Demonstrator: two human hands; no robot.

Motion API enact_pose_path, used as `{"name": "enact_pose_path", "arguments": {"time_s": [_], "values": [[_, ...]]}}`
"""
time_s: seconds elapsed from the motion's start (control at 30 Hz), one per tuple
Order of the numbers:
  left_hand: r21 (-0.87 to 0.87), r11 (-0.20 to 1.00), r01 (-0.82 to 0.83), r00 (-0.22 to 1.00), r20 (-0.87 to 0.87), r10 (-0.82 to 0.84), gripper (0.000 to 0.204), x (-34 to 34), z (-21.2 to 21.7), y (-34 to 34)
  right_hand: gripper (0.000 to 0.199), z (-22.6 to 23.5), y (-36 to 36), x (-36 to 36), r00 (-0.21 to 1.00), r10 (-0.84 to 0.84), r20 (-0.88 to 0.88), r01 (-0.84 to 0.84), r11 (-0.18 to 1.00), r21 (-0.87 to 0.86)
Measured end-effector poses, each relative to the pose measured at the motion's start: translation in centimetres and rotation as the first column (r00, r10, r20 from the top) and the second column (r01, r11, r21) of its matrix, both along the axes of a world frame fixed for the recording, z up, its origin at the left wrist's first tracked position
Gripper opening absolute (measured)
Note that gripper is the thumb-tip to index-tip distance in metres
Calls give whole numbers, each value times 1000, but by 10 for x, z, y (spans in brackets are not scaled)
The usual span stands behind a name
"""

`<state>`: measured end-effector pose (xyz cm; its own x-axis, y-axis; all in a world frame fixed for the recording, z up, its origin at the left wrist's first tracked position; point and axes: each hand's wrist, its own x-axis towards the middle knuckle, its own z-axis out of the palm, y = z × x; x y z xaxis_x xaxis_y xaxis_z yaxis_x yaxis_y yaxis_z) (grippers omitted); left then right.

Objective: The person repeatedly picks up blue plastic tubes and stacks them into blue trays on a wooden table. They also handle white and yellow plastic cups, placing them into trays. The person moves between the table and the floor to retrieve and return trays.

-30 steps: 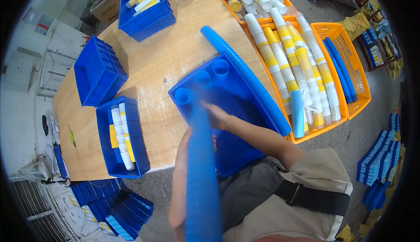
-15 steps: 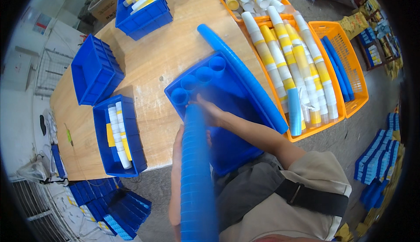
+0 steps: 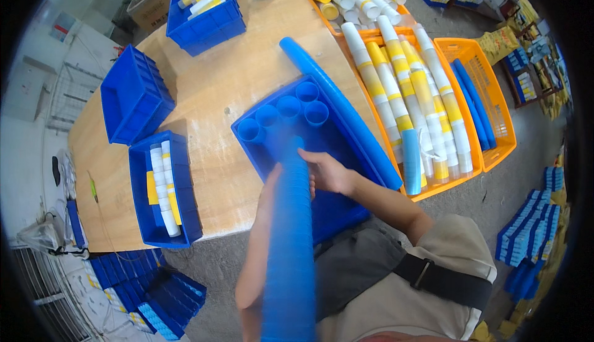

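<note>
Cup stack (image 3: 288,249): between our hands, many cups still nested.
Left hand (image 3: 268,188): wrapped around the stack.
Right hand (image 3: 329,172): at its far end; we cannot tell whether it grips.
Separated cups (image 3: 316,114): at least five, standing in the blue tray (image 3: 344,146) ahead of our hands.
Second stack (image 3: 342,102): unseparated, beyond our right hand.

Bright; blurred stack (image 3: 289,249); dark corners
</note>
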<state>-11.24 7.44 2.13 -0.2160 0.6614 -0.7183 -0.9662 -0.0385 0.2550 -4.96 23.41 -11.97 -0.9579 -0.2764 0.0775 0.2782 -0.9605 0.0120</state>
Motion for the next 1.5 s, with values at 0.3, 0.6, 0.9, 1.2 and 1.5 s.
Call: {"name": "enact_pose_path", "arguments": {"time_s": [0.3,0.6,0.9,1.2,1.5], "values": [[15,999,-31,997,69,30,56,-2,-9,-30,51,50,-27,-5,880,-76,470,-158,884,440],[-94,994,-60,998,18,62,52,25,19,-49,66,48,-50,2,858,-176,482,-77,884,460],[16,1000,8,1000,20,-8,50,16,19,-57,56,22,-51,15,897,-226,380,3,862,506],[69,985,155,982,96,-161,63,11,-10,-55,74,67,-51,49,827,-285,484,-57,815,577],[10,998,61,998,25,-61,53,32,-6,-73,58,42,-52,43,887,-36,461,-201,868,454]]}}
